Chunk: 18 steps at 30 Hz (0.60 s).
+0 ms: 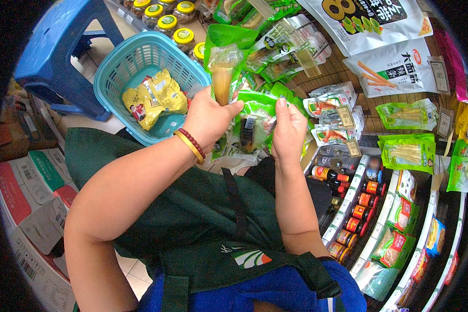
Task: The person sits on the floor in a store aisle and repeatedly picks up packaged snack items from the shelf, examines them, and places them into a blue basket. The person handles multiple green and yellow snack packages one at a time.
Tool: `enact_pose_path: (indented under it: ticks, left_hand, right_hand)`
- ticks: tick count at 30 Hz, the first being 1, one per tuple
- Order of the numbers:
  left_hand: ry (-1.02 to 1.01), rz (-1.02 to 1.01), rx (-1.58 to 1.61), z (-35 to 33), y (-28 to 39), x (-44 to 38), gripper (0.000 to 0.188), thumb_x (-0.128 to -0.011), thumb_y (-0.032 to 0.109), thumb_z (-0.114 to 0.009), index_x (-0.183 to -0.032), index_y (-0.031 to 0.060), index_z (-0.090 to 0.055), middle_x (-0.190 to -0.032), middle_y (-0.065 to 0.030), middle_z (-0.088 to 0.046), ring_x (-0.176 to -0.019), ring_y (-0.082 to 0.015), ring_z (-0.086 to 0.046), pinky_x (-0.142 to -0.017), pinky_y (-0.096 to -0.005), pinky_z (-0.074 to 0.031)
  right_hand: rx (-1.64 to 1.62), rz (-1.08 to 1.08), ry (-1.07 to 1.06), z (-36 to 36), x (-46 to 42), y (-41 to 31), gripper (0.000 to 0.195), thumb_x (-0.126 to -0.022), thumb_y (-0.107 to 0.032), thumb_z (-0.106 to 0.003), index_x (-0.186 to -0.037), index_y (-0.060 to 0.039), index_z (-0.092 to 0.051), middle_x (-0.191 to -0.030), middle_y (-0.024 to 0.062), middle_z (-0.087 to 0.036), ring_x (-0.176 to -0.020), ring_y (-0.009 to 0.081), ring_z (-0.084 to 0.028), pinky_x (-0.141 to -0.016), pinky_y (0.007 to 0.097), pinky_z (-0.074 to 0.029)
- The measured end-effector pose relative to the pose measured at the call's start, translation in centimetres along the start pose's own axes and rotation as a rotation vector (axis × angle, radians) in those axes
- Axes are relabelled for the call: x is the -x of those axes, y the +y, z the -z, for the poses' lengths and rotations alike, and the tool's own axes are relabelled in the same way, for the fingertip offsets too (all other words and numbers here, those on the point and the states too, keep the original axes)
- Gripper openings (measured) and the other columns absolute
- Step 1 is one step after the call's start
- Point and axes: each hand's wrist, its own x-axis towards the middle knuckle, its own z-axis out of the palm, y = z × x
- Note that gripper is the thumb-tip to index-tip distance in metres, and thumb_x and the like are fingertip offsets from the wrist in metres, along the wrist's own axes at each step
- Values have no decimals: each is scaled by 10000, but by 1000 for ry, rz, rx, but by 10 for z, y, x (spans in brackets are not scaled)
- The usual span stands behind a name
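Note:
My left hand, with a gold bangle and a dark red bead bracelet at the wrist, grips the edge of green and clear food packets. One tall green packet with a brownish content stands up beyond its fingers. Pinched by its top edge, a green packet with a dark item behind a clear window spans the gap between both hands. My right hand holds that packet's right corner between thumb and fingers. More clear and green packets lie beneath the hands, partly hidden.
A light blue plastic basket holding yellow packets stands beside a blue plastic stool. Yellow-lidded jars are beyond it. Hanging snack packets and shelves of bottles and jars fill the right. Cartons lie at left.

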Motion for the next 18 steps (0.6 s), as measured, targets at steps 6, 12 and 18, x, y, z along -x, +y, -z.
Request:
enact_pose_path:
  ticks: [6,12,18]
  left_hand:
    - [-6,-7,-18,0,0,0,213,-813,12,-695,-1001,23,-595,-898,2,-622,-801,-95,-569,-737,-261,-470]
    - [10,-32,12,-1,1,1,204,-813,9,-695,-991,21,-597,-893,8,-615,-797,-90,-562,-741,-260,-469]
    - [-11,-65,26,-1,0,-1,202,-817,2,-688,-997,27,-600,-895,12,-611,-795,-85,-559,-733,-259,-469]
  right_hand:
    - [91,71,-10,3,0,-1,353,-991,-247,-507,-806,3,-674,-638,-15,-593,-551,40,-486,-500,225,-377]
    - [200,126,13,3,1,-5,354,-981,-248,-528,-777,3,-671,-595,-12,-571,-545,40,-476,-493,232,-375]
    - [262,181,1,5,0,-6,305,-986,-233,-529,-836,-5,-667,-668,-21,-588,-546,29,-471,-494,199,-364]
